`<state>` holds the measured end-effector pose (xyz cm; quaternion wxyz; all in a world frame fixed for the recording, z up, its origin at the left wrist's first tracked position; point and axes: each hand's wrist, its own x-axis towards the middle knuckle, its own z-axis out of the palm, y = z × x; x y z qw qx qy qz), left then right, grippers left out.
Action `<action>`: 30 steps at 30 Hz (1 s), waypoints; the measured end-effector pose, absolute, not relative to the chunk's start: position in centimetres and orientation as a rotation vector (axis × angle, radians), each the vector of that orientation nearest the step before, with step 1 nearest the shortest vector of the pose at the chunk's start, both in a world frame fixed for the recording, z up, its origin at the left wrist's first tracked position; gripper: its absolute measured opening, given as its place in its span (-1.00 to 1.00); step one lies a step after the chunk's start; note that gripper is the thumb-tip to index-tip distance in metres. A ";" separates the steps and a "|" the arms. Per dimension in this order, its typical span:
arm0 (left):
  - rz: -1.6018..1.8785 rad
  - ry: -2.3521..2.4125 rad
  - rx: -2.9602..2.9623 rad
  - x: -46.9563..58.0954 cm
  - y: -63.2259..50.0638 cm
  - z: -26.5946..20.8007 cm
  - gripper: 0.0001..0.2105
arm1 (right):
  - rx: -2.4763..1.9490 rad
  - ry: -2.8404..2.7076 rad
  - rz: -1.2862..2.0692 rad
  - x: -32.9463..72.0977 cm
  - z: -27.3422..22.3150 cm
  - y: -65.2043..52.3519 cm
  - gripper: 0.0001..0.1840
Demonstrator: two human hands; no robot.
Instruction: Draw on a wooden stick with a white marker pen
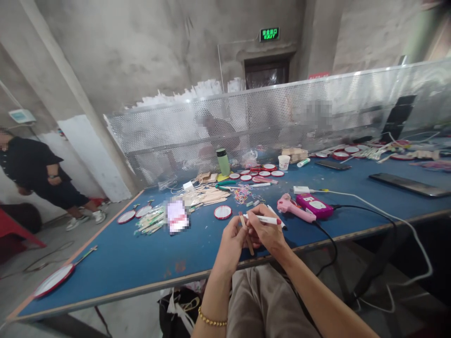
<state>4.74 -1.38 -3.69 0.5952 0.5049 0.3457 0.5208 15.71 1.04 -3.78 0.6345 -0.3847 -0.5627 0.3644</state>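
Steady Hold, Light Touch: Marker Meets Stick at a Blue Workbench

At the near edge of a blue table (141, 263), a person's left hand (232, 237) pins a flat wooden stick (250, 247), thumb and fingers clamped on it. To its right, a white marker (266, 219) with a red end points its writing end at the stick's upper part, the right hand's (267, 232) fingers closed around the barrel; whether the tip touches wood is too small to tell. Good work here likely calls for a motionless stick, short light strokes and left fingertips kept clear of the ink; bracing hand against hand should steady the line. The left forearm, ringed by a gold beaded bracelet (213, 322), climbs steeply from below, its wrist almost straight. The right forearm slants in from the lower right, its hand curled over the marker. Farther right, a pink glue gun (296, 209) lies near the right hand.
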 end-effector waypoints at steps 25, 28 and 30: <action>1.219 0.843 1.146 4.8 -1.2 -3.8 -0.60 | -0.857 -1.210 0.964 15.6 -3.9 1.0 -0.70; 1.225 0.842 1.144 4.9 -1.3 -3.7 -0.61 | -0.867 -1.218 0.941 15.6 -3.8 0.9 -0.71; 1.231 0.826 1.140 4.9 -1.3 -3.7 -0.62 | -0.872 -1.225 0.928 15.6 -3.6 0.8 -0.70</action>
